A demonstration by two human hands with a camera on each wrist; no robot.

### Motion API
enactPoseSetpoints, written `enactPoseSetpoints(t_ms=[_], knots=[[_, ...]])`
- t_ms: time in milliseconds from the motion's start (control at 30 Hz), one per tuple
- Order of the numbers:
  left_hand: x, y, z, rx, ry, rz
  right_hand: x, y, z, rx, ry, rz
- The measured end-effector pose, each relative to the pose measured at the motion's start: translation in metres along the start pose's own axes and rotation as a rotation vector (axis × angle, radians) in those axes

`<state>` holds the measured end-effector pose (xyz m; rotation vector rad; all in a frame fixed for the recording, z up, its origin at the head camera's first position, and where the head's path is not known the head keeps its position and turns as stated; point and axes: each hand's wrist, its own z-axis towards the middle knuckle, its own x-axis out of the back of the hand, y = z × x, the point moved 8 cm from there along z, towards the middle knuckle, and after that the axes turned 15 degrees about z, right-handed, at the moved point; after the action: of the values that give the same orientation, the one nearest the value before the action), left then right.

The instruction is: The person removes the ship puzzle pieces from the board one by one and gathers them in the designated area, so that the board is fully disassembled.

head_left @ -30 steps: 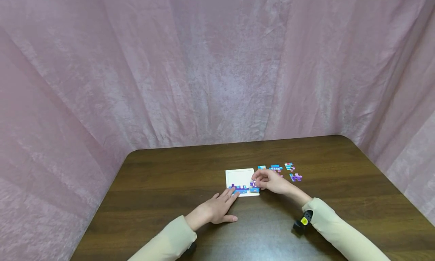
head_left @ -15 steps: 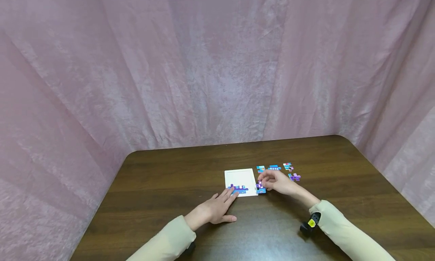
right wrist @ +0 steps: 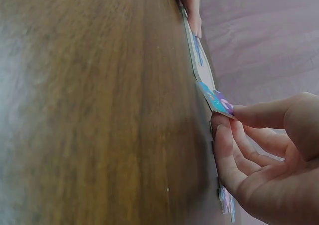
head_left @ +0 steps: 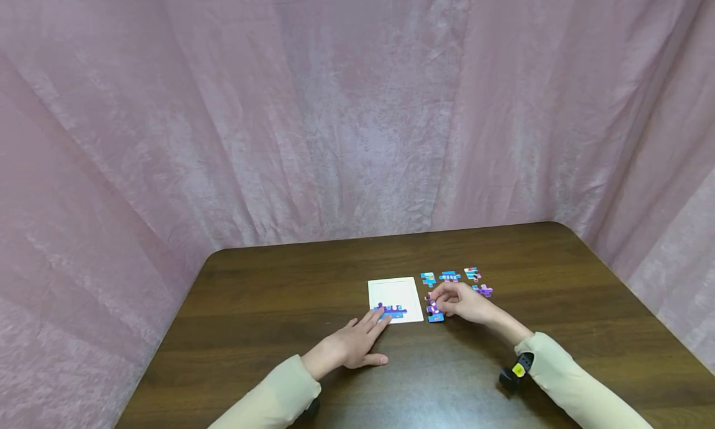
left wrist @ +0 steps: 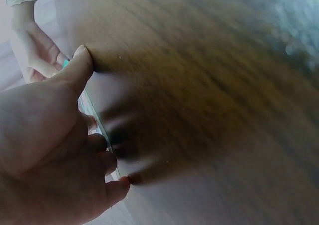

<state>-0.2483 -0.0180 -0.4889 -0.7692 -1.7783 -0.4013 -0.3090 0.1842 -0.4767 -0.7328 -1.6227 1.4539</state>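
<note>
A square white puzzle tray [head_left: 393, 292] lies on the table, with joined blue and purple puzzle pieces [head_left: 397, 313] along its near edge. My left hand [head_left: 353, 344] lies spread, its fingertips resting on those pieces and on the tray's near left corner. Just right of the tray, my right hand [head_left: 467, 303] pinches a blue and purple puzzle piece [head_left: 434, 316] between thumb and fingers. In the right wrist view this puzzle piece [right wrist: 213, 98] tilts up at the thumb tip. A purple bit shows beyond it at the fingers, partly hidden.
Several loose puzzle pieces lie behind the right hand, among them a blue one [head_left: 449, 276], a purple one [head_left: 483, 290] and one with red and white [head_left: 472, 272]. The brown wooden table [head_left: 290, 292] ends at a pink curtain [head_left: 357, 118].
The right hand has moved right, carrying the puzzle piece from the tray's near right corner to beside the tray. The left hand has stayed in place.
</note>
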Motion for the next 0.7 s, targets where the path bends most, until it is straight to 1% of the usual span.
enactPoseSetpoints(t_ms=[300,400,533,700], knots=[[0.0006,-0.0015,-0.0001,0.002,0.001,0.0,0.0039,0.001,-0.0048,-0.025,0.015,-0.059],[0.0006,-0.0022,0.0002,0.001,0.004,0.0,0.0036,-0.0002,-0.0045,-0.006,0.015,-0.074],[0.0012,-0.0015,0.0001,-0.005,0.008,0.001,0.0035,-0.0025,-0.0045,0.029,0.042,-0.158],[0.0019,-0.0005,-0.0007,-0.007,0.011,0.002,0.0029,-0.0046,-0.0063,0.03,0.077,-0.302]])
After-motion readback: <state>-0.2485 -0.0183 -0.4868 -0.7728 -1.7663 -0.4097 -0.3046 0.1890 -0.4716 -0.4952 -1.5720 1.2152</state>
